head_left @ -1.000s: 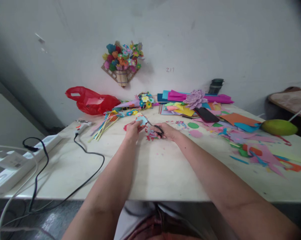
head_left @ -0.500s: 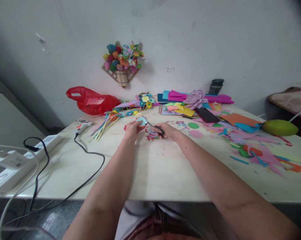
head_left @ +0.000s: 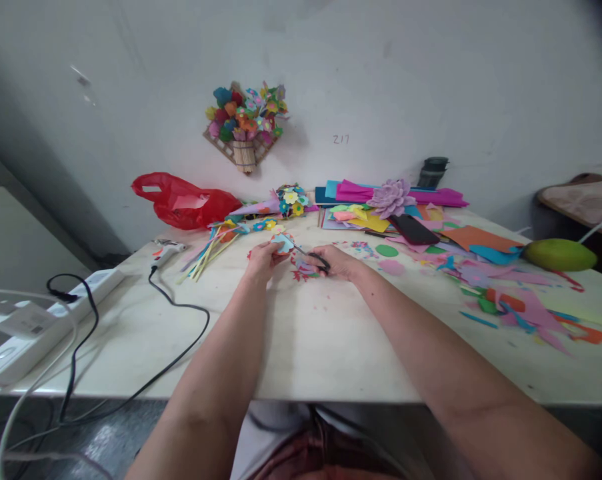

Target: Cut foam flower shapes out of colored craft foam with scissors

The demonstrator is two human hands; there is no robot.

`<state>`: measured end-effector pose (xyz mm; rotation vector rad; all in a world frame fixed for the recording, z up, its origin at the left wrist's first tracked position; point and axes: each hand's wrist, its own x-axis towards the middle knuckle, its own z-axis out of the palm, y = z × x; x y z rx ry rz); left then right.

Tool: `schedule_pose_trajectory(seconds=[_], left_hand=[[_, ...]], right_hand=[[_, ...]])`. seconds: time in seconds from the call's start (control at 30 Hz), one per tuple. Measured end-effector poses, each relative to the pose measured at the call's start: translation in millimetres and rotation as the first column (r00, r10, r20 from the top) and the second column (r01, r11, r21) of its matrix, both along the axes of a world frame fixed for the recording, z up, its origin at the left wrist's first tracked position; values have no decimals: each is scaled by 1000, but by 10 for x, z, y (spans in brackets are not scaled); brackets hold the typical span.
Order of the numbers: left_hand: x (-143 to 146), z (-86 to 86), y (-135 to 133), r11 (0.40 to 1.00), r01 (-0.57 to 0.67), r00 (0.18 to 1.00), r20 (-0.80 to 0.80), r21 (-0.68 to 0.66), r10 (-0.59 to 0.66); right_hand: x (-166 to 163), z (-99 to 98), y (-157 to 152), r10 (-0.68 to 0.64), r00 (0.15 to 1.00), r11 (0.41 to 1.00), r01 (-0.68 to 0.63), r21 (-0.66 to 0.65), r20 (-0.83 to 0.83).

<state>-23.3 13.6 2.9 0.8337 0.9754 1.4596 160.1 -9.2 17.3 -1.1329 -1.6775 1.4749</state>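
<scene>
Over the middle of the table, my left hand [head_left: 263, 260] pinches a small light-blue and orange craft-sheet piece [head_left: 281, 243]. My right hand [head_left: 333, 261] is closed round the black handles of a pair of scissors [head_left: 321, 261]. The scissor blades point left and meet the edge of the piece; how far they are parted is too small to tell. Below the hands lie red and purple scraps [head_left: 303, 269]. A green oval cutout [head_left: 387, 251] and a pink cutout [head_left: 391, 267] rest to the right of my right hand.
A glue gun [head_left: 169, 253] and its black cord lie left, near a white power strip [head_left: 51, 327]. Behind are a red plastic bag [head_left: 185, 201] and a small flower bunch [head_left: 291, 200]. Coloured sheets, a dark phone [head_left: 413, 230] and many scraps [head_left: 531, 307] cover the right side.
The light-blue piece has turned slightly in my left hand, and the scissor blades have shifted a little against it. Everything else looks the same.
</scene>
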Motion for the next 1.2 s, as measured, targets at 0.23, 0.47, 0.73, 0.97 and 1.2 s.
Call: schedule_pose_trajectory(seconds=[0.23,0.47,0.73,0.97,1.2], left_hand=[[-7,-8,-4,1000,13,1000,-3,-4,-13],[24,-16,-18,1000,9,1000,4,7,-9],[43,-37,-6,1000,1,1000,31,6,-1],[43,-33,-8,1000,6,998,56,-6,-6],[100,8,-59,1000,-10,995,104,-4,11]], right_hand=[[21,8,-16,7,1000,1000,-7,4,17],[25,41,-48,34,999,999,-34,-30,-3],[28,3,-7,24,999,1000,-24,-12,-33],[31,2,-17,32,998,999,-33,-10,-59],[24,-16,-6,27,996,999,-28,-21,-89]])
